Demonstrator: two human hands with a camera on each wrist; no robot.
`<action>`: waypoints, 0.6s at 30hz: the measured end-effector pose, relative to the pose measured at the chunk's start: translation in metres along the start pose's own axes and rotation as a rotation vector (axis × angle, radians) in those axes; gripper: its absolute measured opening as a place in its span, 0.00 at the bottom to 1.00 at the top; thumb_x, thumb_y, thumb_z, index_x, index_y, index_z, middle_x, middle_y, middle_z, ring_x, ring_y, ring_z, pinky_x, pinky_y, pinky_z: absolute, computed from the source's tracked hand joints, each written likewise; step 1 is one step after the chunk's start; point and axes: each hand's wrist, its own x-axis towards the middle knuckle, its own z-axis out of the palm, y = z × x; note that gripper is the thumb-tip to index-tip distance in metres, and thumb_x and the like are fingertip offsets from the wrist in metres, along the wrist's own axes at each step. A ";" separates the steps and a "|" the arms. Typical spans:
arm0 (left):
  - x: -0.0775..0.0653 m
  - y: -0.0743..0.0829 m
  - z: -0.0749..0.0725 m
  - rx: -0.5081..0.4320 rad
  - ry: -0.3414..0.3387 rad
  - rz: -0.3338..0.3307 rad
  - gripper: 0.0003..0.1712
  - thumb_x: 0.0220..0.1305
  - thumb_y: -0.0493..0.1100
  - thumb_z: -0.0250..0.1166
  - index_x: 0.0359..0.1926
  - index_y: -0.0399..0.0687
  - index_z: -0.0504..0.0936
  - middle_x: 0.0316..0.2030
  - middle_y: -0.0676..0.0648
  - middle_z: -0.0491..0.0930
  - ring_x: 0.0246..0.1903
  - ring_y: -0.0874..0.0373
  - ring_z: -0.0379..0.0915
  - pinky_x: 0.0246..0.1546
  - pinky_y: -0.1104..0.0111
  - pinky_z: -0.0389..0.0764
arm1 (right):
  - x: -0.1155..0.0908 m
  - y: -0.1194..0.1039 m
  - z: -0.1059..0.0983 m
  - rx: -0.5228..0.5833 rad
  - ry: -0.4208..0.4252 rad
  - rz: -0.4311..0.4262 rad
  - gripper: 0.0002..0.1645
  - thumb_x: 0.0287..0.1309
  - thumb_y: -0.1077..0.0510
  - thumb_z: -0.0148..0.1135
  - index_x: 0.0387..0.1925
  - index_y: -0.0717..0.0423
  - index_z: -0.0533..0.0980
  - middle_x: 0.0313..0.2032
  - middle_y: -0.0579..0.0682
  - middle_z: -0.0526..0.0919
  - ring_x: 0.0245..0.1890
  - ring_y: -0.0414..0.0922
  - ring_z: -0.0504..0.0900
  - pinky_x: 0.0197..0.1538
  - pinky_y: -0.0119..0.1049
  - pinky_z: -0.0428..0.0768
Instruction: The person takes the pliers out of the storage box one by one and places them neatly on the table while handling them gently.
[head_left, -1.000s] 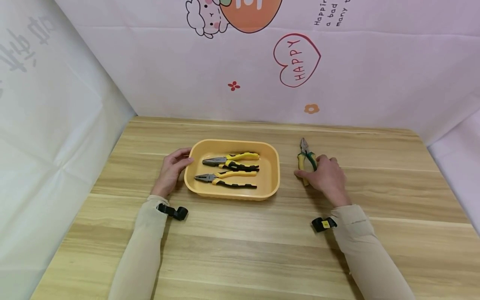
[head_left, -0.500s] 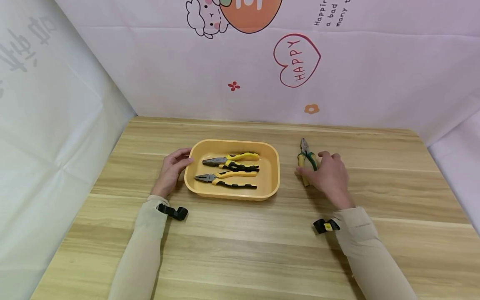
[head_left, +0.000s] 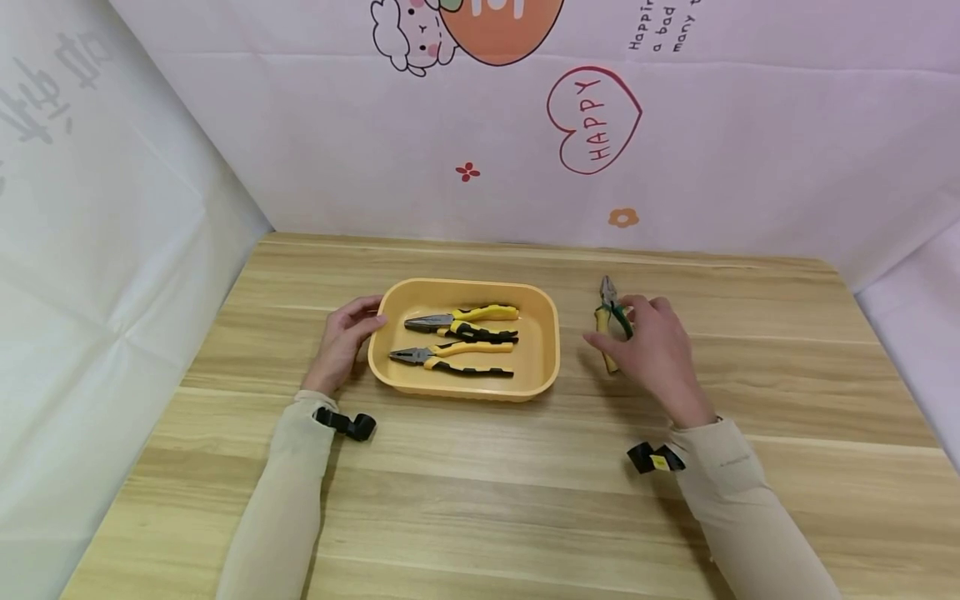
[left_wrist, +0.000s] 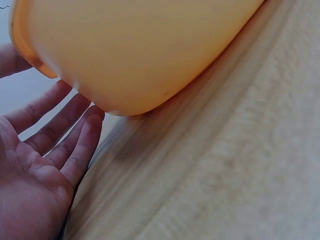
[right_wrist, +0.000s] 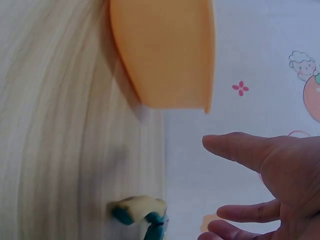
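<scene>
In the head view, a yellow plastic tub [head_left: 540,383] holds needle-nose pliers [head_left: 487,313] and combination pliers [head_left: 472,347], both with yellow-black handles. My left hand [head_left: 343,343] holds the tub's left end, thumb over the rim; in the left wrist view its fingertips touch the outer wall [left_wrist: 135,60]. Right of the tub, green-and-yellow-handled pliers [head_left: 603,323] lie on the table, jaws toward the back. My right hand [head_left: 660,354] hovers over their handles, partly hiding them. The right wrist view shows its thumb and fingers spread, apart from the pliers [right_wrist: 140,206].
The wood-grain table [head_left: 480,500] ends at a printed white cloth [head_left: 337,150] hanging behind it. Another white cloth [head_left: 112,250] hangs along the left side. Each wrist wears a black camera mount.
The right hand has risen slightly off the green-and-yellow pliers, its thumb and fingers spreading apart. Those pliers, the tub and the left hand stay in place.
</scene>
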 end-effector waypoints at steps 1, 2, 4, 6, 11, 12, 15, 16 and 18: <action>0.000 0.000 0.000 -0.001 0.001 0.001 0.24 0.69 0.31 0.60 0.63 0.23 0.71 0.57 0.35 0.76 0.49 0.57 0.77 0.52 0.72 0.80 | 0.000 -0.002 -0.001 0.008 -0.005 -0.006 0.47 0.59 0.41 0.72 0.66 0.70 0.68 0.49 0.68 0.73 0.45 0.61 0.73 0.42 0.55 0.76; 0.000 0.000 0.000 -0.002 0.002 0.002 0.24 0.69 0.31 0.60 0.63 0.23 0.71 0.56 0.37 0.77 0.49 0.57 0.76 0.52 0.72 0.79 | -0.001 -0.004 -0.002 0.016 -0.010 -0.013 0.47 0.59 0.41 0.72 0.66 0.70 0.68 0.49 0.67 0.73 0.44 0.60 0.73 0.42 0.54 0.76; 0.000 0.000 0.000 -0.004 0.003 0.004 0.24 0.69 0.31 0.60 0.63 0.22 0.71 0.55 0.39 0.77 0.49 0.57 0.76 0.52 0.72 0.79 | -0.002 -0.009 -0.004 0.025 -0.022 -0.025 0.46 0.59 0.42 0.72 0.66 0.70 0.68 0.48 0.66 0.72 0.43 0.58 0.71 0.41 0.52 0.75; 0.000 0.000 0.000 -0.005 0.005 0.005 0.24 0.69 0.30 0.60 0.63 0.22 0.71 0.54 0.41 0.78 0.50 0.58 0.76 0.52 0.72 0.79 | -0.002 -0.014 -0.005 0.032 -0.034 -0.037 0.44 0.60 0.43 0.72 0.65 0.69 0.69 0.47 0.64 0.71 0.42 0.57 0.70 0.40 0.49 0.73; 0.000 -0.001 0.000 -0.005 0.009 0.001 0.25 0.69 0.30 0.60 0.63 0.22 0.71 0.53 0.43 0.79 0.49 0.58 0.77 0.52 0.72 0.80 | -0.003 -0.023 -0.005 0.034 -0.046 -0.071 0.40 0.60 0.47 0.72 0.65 0.67 0.70 0.46 0.63 0.71 0.40 0.55 0.70 0.38 0.44 0.71; 0.000 -0.001 0.000 -0.005 0.009 0.000 0.25 0.69 0.31 0.60 0.63 0.22 0.71 0.54 0.42 0.79 0.49 0.59 0.77 0.52 0.72 0.80 | -0.003 -0.025 -0.005 0.035 -0.048 -0.078 0.40 0.60 0.47 0.72 0.65 0.67 0.71 0.46 0.63 0.71 0.40 0.56 0.70 0.38 0.45 0.72; 0.000 0.000 0.000 -0.003 0.010 -0.002 0.25 0.69 0.31 0.60 0.64 0.23 0.71 0.55 0.39 0.78 0.48 0.59 0.78 0.51 0.72 0.81 | -0.003 -0.029 -0.005 0.037 -0.053 -0.093 0.40 0.59 0.47 0.73 0.65 0.65 0.71 0.48 0.64 0.72 0.42 0.56 0.72 0.40 0.46 0.74; 0.000 0.000 0.000 -0.002 0.009 -0.002 0.25 0.69 0.31 0.60 0.64 0.23 0.71 0.56 0.38 0.78 0.48 0.59 0.78 0.51 0.72 0.81 | -0.003 -0.031 -0.004 0.038 -0.056 -0.094 0.39 0.59 0.47 0.73 0.65 0.65 0.71 0.48 0.64 0.72 0.42 0.56 0.72 0.40 0.47 0.75; -0.001 0.000 0.000 0.001 0.009 -0.002 0.25 0.69 0.31 0.60 0.64 0.23 0.71 0.57 0.36 0.77 0.48 0.60 0.78 0.51 0.72 0.81 | -0.003 -0.033 -0.004 0.044 -0.062 -0.099 0.40 0.59 0.47 0.74 0.65 0.64 0.71 0.48 0.63 0.72 0.42 0.57 0.72 0.41 0.48 0.76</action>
